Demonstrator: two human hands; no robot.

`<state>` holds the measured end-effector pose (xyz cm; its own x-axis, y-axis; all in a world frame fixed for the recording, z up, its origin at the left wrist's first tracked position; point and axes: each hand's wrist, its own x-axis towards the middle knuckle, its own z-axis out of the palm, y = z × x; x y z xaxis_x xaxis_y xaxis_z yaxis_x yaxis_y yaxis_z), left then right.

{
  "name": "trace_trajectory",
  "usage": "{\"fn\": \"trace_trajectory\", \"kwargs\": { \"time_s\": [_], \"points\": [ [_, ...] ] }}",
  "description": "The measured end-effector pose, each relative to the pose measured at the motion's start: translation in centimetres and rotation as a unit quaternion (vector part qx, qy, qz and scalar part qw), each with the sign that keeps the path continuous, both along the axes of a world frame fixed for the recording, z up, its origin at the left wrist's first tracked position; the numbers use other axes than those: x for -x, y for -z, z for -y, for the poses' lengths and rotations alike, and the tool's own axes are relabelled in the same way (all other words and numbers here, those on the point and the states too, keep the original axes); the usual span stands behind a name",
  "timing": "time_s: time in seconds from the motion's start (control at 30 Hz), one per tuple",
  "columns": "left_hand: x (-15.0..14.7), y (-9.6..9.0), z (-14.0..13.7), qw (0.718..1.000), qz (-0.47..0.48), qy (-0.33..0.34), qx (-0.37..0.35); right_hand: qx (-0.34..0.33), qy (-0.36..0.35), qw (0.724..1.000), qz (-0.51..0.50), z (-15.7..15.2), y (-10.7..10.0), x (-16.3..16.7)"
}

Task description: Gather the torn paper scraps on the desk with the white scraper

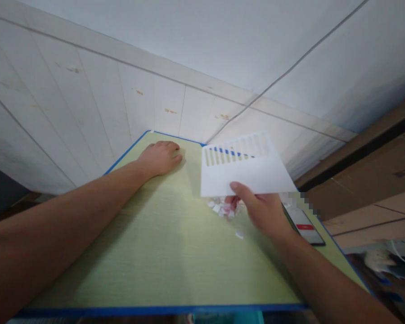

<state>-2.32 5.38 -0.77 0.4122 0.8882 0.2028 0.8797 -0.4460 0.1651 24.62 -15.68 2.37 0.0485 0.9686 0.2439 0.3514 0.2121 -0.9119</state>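
In my right hand is a sheet of white paper, pinched at its near edge with the thumb on top and fingers below. A row of narrow parallel slots is cut through the far half of the sheet, and the table and wall show through them. Beneath the paper and my fingers lies a small heap of white paper scraps, partly hidden. One loose scrap sits nearer to me. My left hand rests on the far left of the table, holding nothing, its thumb apart from the loosely bent fingers.
The pale green table has a blue edge and stands against a white panelled wall. A phone-like device with a lit screen lies at the right edge. A grey cable runs down the wall. Cardboard boxes stand at right.
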Motion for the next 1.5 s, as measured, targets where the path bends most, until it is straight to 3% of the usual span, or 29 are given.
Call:
{"fn": "trace_trajectory", "kwargs": {
  "time_s": [0.07,0.17,0.3,0.47,0.83,1.5],
  "points": [
    [0.0,0.1,-0.1,1.000,0.003,-0.003,-0.006,-0.063,0.109,0.992,0.011,-2.2,0.5,-2.1],
    [0.1,0.2,-0.2,1.000,0.004,0.000,-0.004,-0.061,0.131,0.989,0.019,-4.2,1.3,-3.9],
    [0.1,0.2,-0.2,1.000,0.006,0.005,-0.006,-0.054,0.144,0.988,0.021,-4.6,2.1,-3.5],
    [0.0,0.3,-0.3,1.000,-0.001,0.000,-0.009,-0.043,0.138,0.989,-0.016,-4.0,2.2,-2.6],
    [0.0,0.5,-0.4,1.000,0.005,-0.006,-0.007,0.012,0.041,0.999,-0.014,-2.2,1.2,-1.0],
    [-0.2,0.5,0.0,1.000,0.016,0.002,-0.014,0.014,0.044,0.997,0.055,-1.2,0.8,-0.7]
  ]
}}
